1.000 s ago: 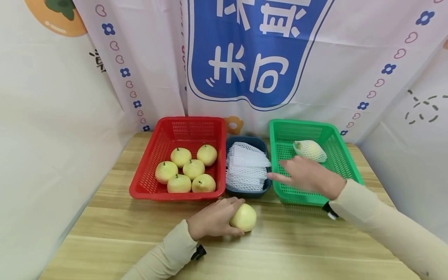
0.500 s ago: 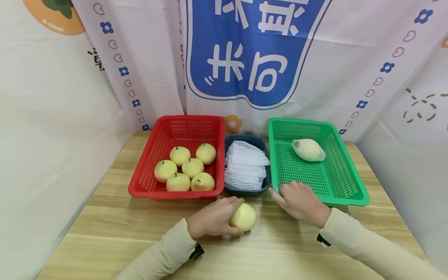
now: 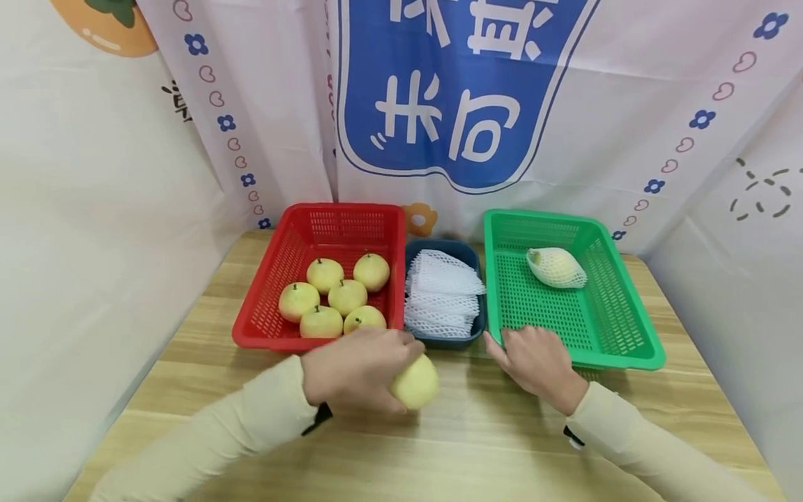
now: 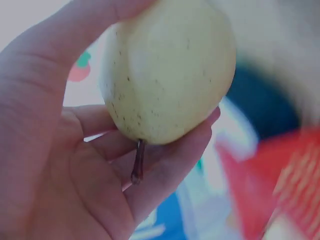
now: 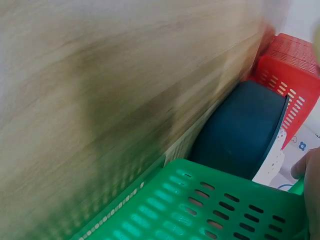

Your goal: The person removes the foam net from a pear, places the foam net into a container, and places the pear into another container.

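My left hand [image 3: 364,368] grips a pale yellow pear [image 3: 417,382] in front of the red basket [image 3: 251,335]. In the left wrist view the brown-stemmed pear [image 4: 170,75] sits between thumb and fingers. My right hand [image 3: 533,359] holds the near left corner of the green basket [image 3: 627,359], fingers over its rim. In the right wrist view, part of that hand [image 5: 313,195] shows at the rim beside the slotted wall of the green basket [image 5: 220,205]. Several bare pears [image 3: 321,322] lie in the red basket.
Between the two baskets stands a dark blue tub [image 3: 448,343] with a stack of white foam net sleeves [image 3: 442,293]. One pear in a foam net [image 3: 557,268] lies in the green basket. A printed cloth [image 3: 439,188] hangs behind the wooden table [image 3: 477,446].
The right hand came back from over the green basket to its near rim and stayed there. The left hand, first still on the pear, has since moved left with it.
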